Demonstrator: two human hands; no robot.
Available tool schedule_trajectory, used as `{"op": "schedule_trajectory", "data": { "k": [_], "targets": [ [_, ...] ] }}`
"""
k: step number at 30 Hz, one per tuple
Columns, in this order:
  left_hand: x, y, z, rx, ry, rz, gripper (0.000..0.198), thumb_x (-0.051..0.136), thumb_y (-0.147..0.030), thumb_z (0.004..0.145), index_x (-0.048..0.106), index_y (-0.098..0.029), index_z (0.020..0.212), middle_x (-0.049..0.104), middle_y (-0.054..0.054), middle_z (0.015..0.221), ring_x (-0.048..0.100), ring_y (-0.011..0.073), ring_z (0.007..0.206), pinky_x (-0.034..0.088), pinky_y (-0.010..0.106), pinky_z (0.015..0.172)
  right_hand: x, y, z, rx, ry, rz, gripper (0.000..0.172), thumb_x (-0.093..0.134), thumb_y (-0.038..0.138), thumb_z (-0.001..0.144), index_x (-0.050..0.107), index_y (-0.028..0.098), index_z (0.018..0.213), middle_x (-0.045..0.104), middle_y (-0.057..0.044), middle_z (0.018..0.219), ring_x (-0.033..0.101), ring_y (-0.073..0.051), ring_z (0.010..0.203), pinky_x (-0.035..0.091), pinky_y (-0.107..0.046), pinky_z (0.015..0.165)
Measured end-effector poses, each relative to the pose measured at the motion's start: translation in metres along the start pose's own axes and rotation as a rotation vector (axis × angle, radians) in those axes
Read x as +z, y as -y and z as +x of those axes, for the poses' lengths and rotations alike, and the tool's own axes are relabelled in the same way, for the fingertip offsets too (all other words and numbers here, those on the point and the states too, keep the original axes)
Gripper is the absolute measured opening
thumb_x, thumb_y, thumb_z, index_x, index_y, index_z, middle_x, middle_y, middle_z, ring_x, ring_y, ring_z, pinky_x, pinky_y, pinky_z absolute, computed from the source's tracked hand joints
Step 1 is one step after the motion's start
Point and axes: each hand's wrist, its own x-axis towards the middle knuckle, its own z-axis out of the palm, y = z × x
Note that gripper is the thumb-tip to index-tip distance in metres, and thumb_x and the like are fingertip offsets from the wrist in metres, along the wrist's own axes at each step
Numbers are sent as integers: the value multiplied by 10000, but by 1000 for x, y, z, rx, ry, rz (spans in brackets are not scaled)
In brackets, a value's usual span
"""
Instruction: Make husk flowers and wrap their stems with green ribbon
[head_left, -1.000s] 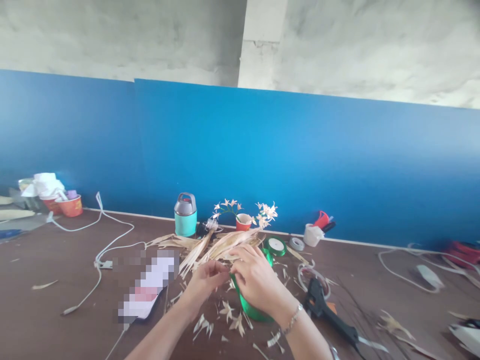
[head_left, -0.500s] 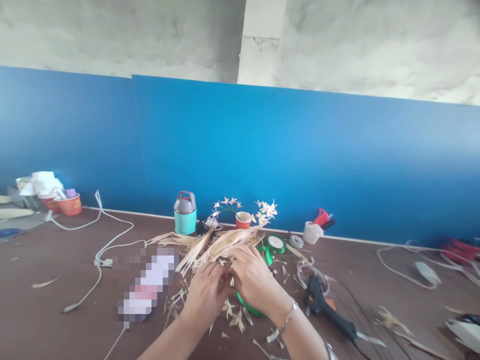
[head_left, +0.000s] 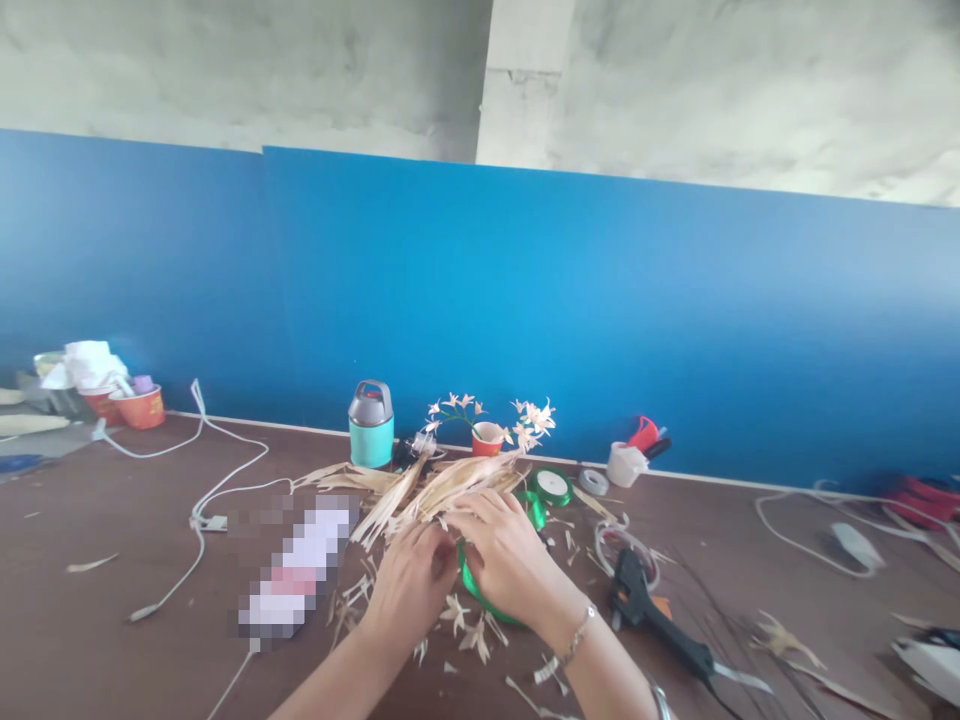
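My left hand [head_left: 414, 578] and my right hand [head_left: 501, 552] meet over the middle of the table, fingers curled inward and fingertips close together. Whatever they pinch is hidden behind the fingers or too small to name. Just beyond the fingertips lies a bundle of dried corn husks [head_left: 457, 485]. Beneath my right hand a green ribbon roll [head_left: 480, 592] shows in part. Small husk flowers [head_left: 474, 638] and cut scraps are scattered close to my wrists. A red paper cup [head_left: 487, 438] behind the husks has stems with pale husk blossoms [head_left: 534, 420] around it.
A black glue gun [head_left: 660, 620] lies right of my forearm. Farther back are a teal flask [head_left: 371, 430], a green ribbon spool [head_left: 551, 486], grey tape [head_left: 594, 482] and a white cup [head_left: 625, 465] with tools. White cables [head_left: 201, 500] run across the left side.
My right hand's fingers have shifted slightly left, over the left fingertips. More of the green ribbon roll shows between my hands. The things on the table stay where they were.
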Motion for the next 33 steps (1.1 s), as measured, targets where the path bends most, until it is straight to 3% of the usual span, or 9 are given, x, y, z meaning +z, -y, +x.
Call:
{"op": "schedule_trajectory", "data": {
  "k": [3, 8, 13, 24, 33],
  "targets": [
    [-1, -1, 2, -37, -10, 30, 131, 494, -116, 758, 525, -201, 662, 587, 11, 647, 560, 190, 666, 408, 296, 644, -9, 2, 0, 28, -52, 65, 575, 442, 1, 684, 500, 244, 1201, 572, -44, 1142, 462, -215, 1050, 347, -375, 903],
    [-2, 0, 2, -61, -31, 1, 127, 500, -108, 761, 530, -197, 675, 594, -5, 655, 568, 165, 659, 418, 283, 649, -14, -3, -1, 73, -146, 81, 356, 459, 19, 720, 615, 219, 970, 582, -61, 1071, 474, -226, 1028, 361, -389, 888],
    [0, 4, -1, -7, -28, -16, 98, 520, -148, 784, 542, -191, 699, 595, 6, 671, 565, 170, 678, 418, 288, 654, -4, -5, -1, 51, -88, 21, 199, 522, 52, 725, 639, 206, 774, 570, -59, 1085, 464, -232, 1032, 355, -389, 881],
    [-2, -1, 0, 116, -53, 10, 111, 509, -115, 780, 529, -191, 703, 585, 9, 661, 549, 178, 659, 403, 281, 617, 0, -5, -1, 5, 19, -58, 132, 513, 81, 745, 597, 183, 746, 572, -54, 1106, 433, -211, 1084, 325, -345, 898],
    [-3, -6, 1, 93, -29, 87, 69, 556, -133, 740, 541, -199, 730, 599, 24, 702, 556, 205, 691, 398, 313, 638, 4, -5, 0, -7, 55, -84, 138, 504, 70, 730, 600, 165, 757, 583, -64, 1050, 449, -211, 1049, 334, -342, 883]
  ]
}}
